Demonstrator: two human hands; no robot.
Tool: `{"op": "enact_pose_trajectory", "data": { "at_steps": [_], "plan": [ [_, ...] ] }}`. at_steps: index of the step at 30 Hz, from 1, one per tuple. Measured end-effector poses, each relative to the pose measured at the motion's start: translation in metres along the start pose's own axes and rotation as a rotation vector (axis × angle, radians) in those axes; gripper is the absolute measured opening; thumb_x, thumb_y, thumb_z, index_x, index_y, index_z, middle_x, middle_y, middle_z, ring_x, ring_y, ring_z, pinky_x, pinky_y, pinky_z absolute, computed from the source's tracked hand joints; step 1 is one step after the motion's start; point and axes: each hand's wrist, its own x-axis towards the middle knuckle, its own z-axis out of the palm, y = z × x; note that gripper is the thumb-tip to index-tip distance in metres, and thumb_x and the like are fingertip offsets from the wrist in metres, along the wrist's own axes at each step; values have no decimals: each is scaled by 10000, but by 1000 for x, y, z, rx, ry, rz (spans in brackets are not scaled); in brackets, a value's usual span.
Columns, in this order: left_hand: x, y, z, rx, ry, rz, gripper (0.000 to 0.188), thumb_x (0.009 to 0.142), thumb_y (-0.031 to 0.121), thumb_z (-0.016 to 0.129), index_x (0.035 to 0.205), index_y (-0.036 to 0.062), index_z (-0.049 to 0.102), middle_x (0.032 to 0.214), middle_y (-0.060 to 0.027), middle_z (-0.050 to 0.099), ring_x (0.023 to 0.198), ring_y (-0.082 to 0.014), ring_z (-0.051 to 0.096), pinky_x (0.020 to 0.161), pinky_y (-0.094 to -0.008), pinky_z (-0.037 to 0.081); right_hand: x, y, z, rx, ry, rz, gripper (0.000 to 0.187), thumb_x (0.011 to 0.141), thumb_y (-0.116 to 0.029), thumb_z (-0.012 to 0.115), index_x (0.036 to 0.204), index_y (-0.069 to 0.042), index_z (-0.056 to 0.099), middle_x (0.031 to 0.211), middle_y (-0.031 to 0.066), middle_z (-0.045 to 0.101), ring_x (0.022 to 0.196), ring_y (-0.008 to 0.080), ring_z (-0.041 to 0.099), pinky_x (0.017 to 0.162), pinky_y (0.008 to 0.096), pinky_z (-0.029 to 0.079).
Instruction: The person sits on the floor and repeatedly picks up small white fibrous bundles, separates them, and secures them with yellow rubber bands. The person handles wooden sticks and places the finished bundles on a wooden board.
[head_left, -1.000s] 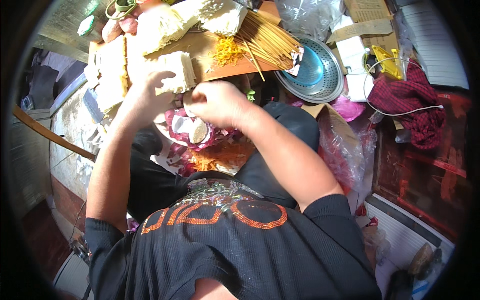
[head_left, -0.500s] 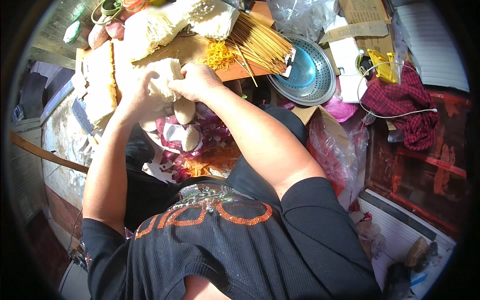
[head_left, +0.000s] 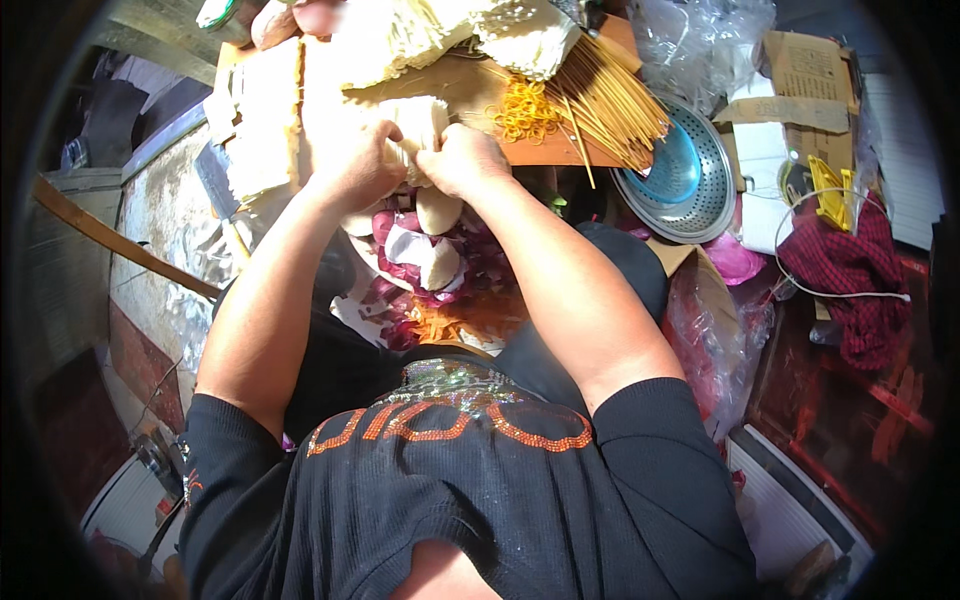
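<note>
Both hands work at the near edge of the wooden board (head_left: 552,152), gripping one pale layered bundle (head_left: 427,118) between them; whether it is made of sheets or strands is hard to tell. The left hand (head_left: 362,168) has its fingers bent around the bundle's left side, with only a small gap between thumb and forefinger. The right hand (head_left: 467,162) is nearly closed, thumb and fingertips pinching the bundle's lower right side. Its knuckles face up, and the forearms slant inward, converging toward the board.

The bundle is at the board's near edge, upper end on the board side. On the board, yellow rubber bands (head_left: 526,110) lie in a loose heap to the right of the bundle, and bamboo skewers (head_left: 606,98) fan across the right end. Larger white bundles (head_left: 400,40) lie along its far side. Purple peelings (head_left: 398,262) lie below its near edge, and a metal colander (head_left: 711,180) sits just beyond its right end.
</note>
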Motion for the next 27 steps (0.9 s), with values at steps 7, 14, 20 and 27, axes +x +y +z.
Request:
{"op": "enact_pose_trajectory", "data": {
  "at_steps": [7,14,20,27],
  "plan": [
    [0,-2,-5,1,-18,19,374,757,98,614,1121,24,572,794,-175,642,729,-263,631,703,-359,499,2,-4,7,-15,32,-5,455,742,-377,678,1055,-48,658,1037,185,670,999,309,641,868,410,498],
    [-3,1,-7,41,-18,68,379,733,88,629,1102,24,577,940,-202,625,867,-313,621,790,-373,493,-6,-15,1,-46,66,-11,438,712,-317,718,1016,-7,659,1044,199,664,996,310,647,859,409,517],
    [-5,1,-5,115,-35,119,411,710,66,617,1119,91,595,1016,-187,610,948,-337,598,845,-389,479,6,-12,7,-139,73,-104,457,718,-374,717,1005,-21,668,999,217,669,957,340,651,845,426,508],
    [-6,8,-6,179,-112,105,519,704,57,600,1206,188,598,1042,-187,618,965,-338,606,862,-404,482,29,3,26,-365,158,-267,272,785,-281,641,989,-109,694,926,178,672,878,334,660,760,432,532]
  ]
}}
